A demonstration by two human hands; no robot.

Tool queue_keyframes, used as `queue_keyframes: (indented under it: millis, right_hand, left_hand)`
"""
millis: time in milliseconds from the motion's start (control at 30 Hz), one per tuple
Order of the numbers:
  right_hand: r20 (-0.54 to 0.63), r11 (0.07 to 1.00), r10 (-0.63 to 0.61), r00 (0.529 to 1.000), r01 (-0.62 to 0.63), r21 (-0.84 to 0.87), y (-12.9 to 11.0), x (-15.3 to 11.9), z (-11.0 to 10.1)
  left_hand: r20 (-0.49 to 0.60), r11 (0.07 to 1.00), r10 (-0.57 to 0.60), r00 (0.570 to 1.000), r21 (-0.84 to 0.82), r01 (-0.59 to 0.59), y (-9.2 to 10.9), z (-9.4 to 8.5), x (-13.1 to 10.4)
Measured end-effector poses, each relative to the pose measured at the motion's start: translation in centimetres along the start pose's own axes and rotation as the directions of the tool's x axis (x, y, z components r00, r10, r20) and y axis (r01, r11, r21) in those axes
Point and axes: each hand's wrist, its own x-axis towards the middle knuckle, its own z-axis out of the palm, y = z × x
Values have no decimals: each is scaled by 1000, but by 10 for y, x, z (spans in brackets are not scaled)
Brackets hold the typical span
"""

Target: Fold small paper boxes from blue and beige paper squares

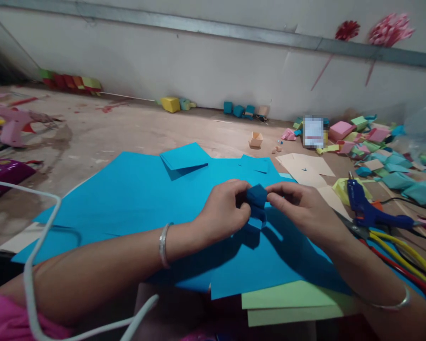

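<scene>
- My left hand (pixel 222 208) and right hand (pixel 301 203) pinch folded paper (pixel 257 196).
- Sheets (pixel 145 189) overlap the desk's (pixel 128 125) near edge; I have room beyond.
- Scissors (pixel 362 232) crowd my right.

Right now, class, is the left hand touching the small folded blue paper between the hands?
Touching: the head view shows the left hand holding the folded blue paper with thumb and fingers.
</scene>
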Motion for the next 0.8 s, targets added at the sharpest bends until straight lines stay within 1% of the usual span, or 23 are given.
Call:
queue_keyframes:
  millis: [33,67,167,233,333,433,567,700,800]
  right_hand:
    - [-22,1000,-11,1000,11,-19,1,1,-3]
    - [-11,999,-20,1000,20,-43,2,1,-6]
    - [142,994,-23,990,39,-104,2,-1,-8]
    - [201,994,3,980,20,-111,0,-2,-5]
    - [168,998,36,985,-27,-56,-2,-3,3]
    - [120,1000,24,993,-22,-15,-1,-4,9]
    - [78,1000,-13,997,14,-12,-1,-6,13]
    - [98,999,-46,994,46,2,-1,-6,10]
    - [112,996,-86,990,86,7,4,-4,9]
  left_hand:
    - [-2,1000,6,1000,-2,-6,0,0,0]
    - [0,1000,7,1000,-6,-7,1,0,0]
    - [-15,999,-15,1000,-43,14,2,-2,1]
    - [-36,997,-35,999,-72,32,3,-3,2]
    - [-42,996,-23,999,-90,19,4,-4,3]
    - [-38,995,-11,999,-95,7,4,-4,3]
    - [-61,984,-82,995,-166,71,4,-4,2]
    - [-59,973,-139,988,-195,125,3,-4,2]
    - [-74,974,-133,988,-193,117,5,-5,3]
